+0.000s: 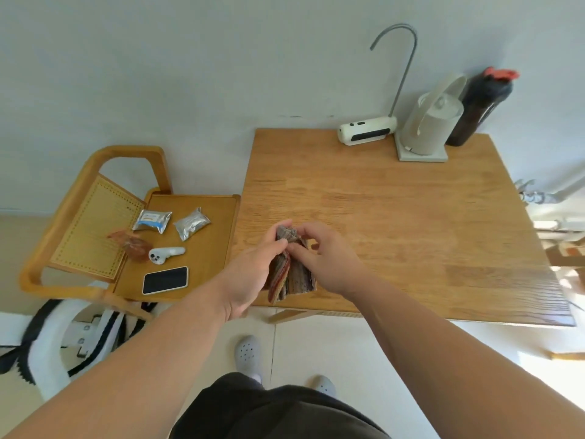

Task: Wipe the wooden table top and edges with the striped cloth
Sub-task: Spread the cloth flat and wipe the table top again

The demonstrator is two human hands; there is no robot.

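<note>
Head view: a person stands at the wooden table (395, 217), both hands over its near left part.
Hands: left hand (253, 270) grips the bunched striped cloth (294, 277); right hand (326, 258) pinches its top.
Cloth: held upright over the table, close to the front edge.
Far edge: white kettle (427, 125) and dark bottle (474, 106), contents unseen.
Side stand (209, 258): carries two foil packets (192, 223), a phone (165, 280) and a white controller (164, 254).

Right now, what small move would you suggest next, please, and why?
Probably press the striped cloth flat onto the wooden table: left hand and right hand both pinch it bunched at the near left corner, so little fabric meets the wood.
</note>
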